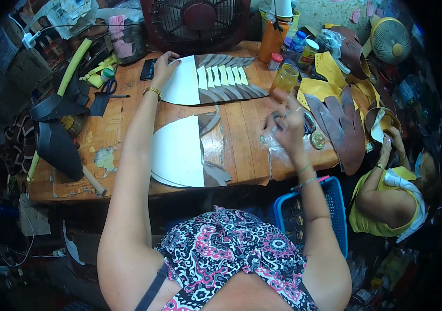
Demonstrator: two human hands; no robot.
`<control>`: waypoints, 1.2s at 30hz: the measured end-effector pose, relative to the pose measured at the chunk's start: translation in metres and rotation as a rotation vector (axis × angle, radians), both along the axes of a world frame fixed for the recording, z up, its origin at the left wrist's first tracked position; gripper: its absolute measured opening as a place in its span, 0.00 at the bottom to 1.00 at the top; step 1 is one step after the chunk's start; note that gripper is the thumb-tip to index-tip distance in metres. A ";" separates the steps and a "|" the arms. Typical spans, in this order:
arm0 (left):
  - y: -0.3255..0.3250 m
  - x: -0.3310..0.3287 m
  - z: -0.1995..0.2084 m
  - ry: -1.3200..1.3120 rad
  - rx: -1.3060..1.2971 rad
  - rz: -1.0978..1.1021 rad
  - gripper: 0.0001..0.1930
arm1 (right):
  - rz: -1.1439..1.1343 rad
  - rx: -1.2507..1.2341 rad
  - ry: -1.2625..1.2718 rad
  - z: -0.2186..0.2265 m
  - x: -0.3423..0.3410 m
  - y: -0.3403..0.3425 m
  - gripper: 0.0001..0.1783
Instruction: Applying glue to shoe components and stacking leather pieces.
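Note:
My left hand rests at the upper left edge of a white half-round sheet, its fingers spread and touching that edge. Grey-brown curved pieces and cream-yellow strips fan out in overlapping rows from the sheet's straight side. Closer to me lie more white half-round sheets, stacked, with grey-brown pieces at their right corners. My right hand is raised over the table's right part, below an open jar of amber stuff. Motion smears its fingers, so whether it holds anything is unclear.
A big dark fan stands behind the wooden table. Scissors, a phone and a wooden-handled tool lie leftward. Yellow and brown pieces crowd the right, near another person. A blue basket sits below.

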State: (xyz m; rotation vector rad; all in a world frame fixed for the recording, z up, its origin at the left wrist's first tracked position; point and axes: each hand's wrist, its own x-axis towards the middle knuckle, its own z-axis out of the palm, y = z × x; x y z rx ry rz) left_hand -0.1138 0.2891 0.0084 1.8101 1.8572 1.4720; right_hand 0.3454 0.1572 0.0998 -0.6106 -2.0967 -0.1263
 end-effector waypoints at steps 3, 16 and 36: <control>-0.012 0.003 0.004 0.123 0.082 0.188 0.13 | -0.277 0.049 -0.105 0.041 0.018 0.057 0.25; -0.197 0.083 0.048 -0.036 -0.373 -0.372 0.19 | -0.511 -0.291 -0.761 0.046 0.031 0.202 0.15; -0.233 0.065 -0.013 -0.138 -0.275 -0.224 0.21 | 0.212 -0.108 -0.050 0.021 -0.037 -0.005 0.25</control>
